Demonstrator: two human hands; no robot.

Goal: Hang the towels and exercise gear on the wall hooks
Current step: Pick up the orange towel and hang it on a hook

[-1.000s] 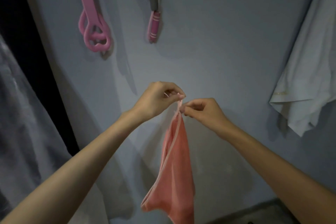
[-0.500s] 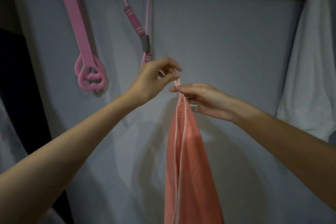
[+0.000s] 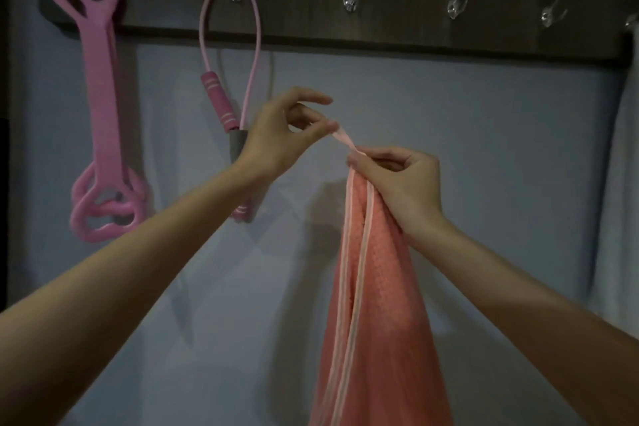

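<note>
in the head view we see both our hands raised before the grey wall (image 3: pixel 484 149), below a dark wooden board (image 3: pixel 415 31) that carries clear hooks (image 3: pixel 350 2). our left hand (image 3: pixel 280 135) pinches the end of a thin pink loop (image 3: pixel 344 138) between thumb and forefinger, with its other fingers fanned loose. our right hand (image 3: pixel 401 183), just right of it and a little lower, curls its fingers (image 3: pixel 390 162) round the gathered top of the coral towel (image 3: pixel 373 304), where the loop joins it. the loop runs taut between the two hands. the towel hangs straight down from the right hand, well below the hooks, with pale edging running down its length. at the board's left end hangs a pink resistance band (image 3: pixel 100 79). right of it a pink jump rope (image 3: pixel 214 97) loops over a hook. a white towel (image 3: pixel 622 183) hangs at the right edge.
</note>
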